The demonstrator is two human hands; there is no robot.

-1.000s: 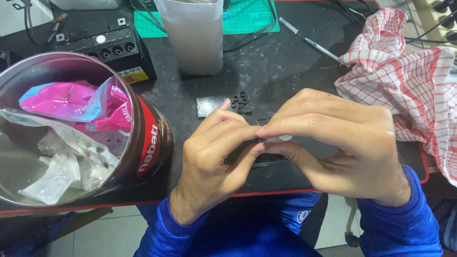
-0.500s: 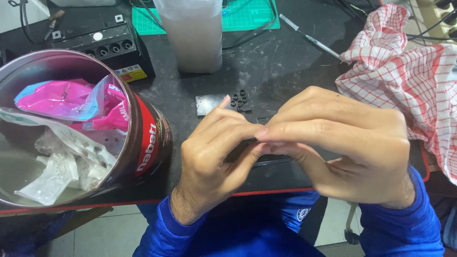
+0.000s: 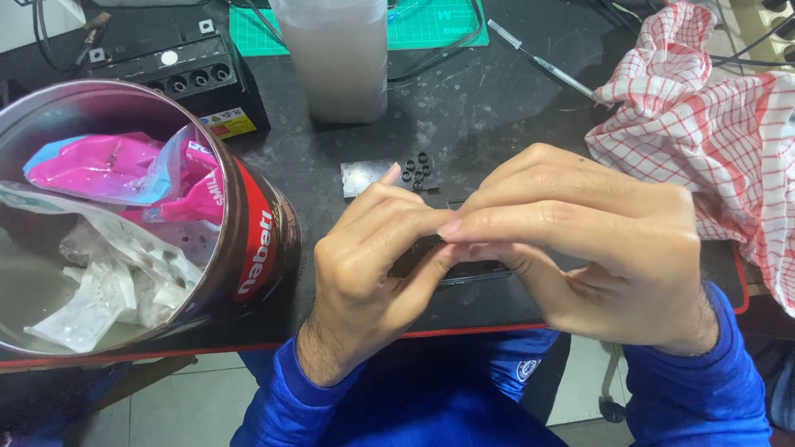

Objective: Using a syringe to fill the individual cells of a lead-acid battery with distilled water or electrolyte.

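Both hands, left [image 3: 373, 265] & right [image 3: 596, 248], pinch a small dark flat part [image 3: 464, 269] at bench [image 3: 497, 124] centre. Small black rings [image 3: 416, 172] at 12 o'clock lie loose, apparently unfitted; work prob. mid-way.

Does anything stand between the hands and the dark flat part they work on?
Nothing visible does: the left hand and right hand already pinch the dark flat part directly over the black mat.
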